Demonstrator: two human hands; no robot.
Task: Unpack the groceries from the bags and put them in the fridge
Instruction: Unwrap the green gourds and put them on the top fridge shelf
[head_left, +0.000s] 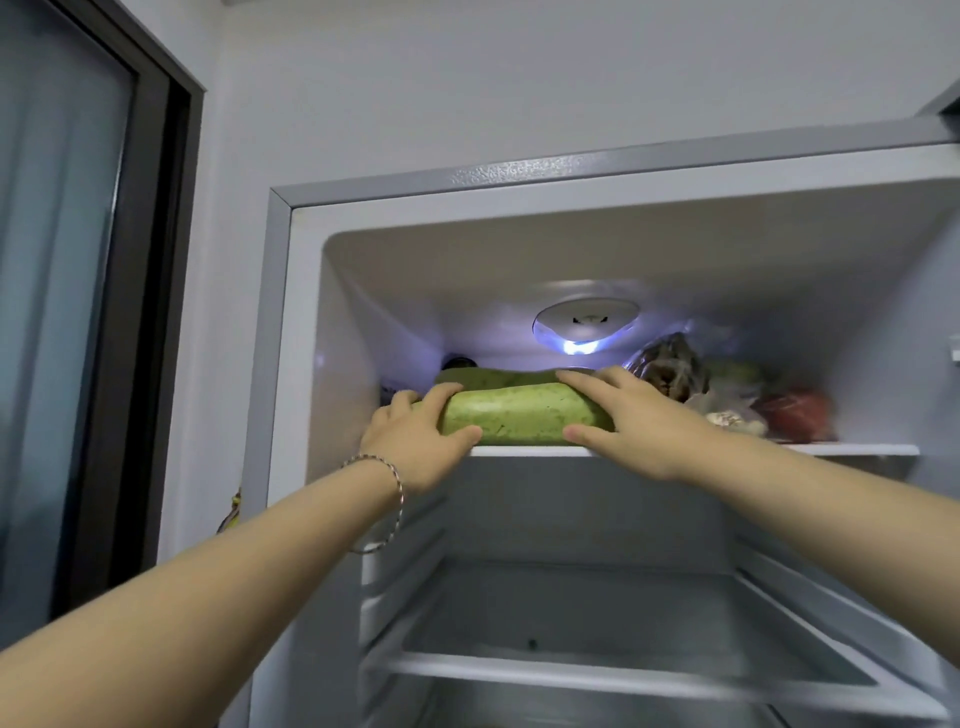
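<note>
A long pale green gourd (524, 415) lies crosswise at the front of the fridge's top shelf (852, 450). My left hand (415, 441) grips its left end, fingers over the top and thumb beneath. My right hand (628, 421) holds the right end, fingers spread along the top and thumb along the lower front. A second, darker green gourd (498, 376) lies just behind the first.
Bagged groceries (670, 369), a clear bag (732, 415) and a red item (800, 413) fill the right of the top shelf. A lamp (584, 325) glows at the back. A lower shelf (623, 670) sits below. A dark-framed glass door (78, 312) stands left.
</note>
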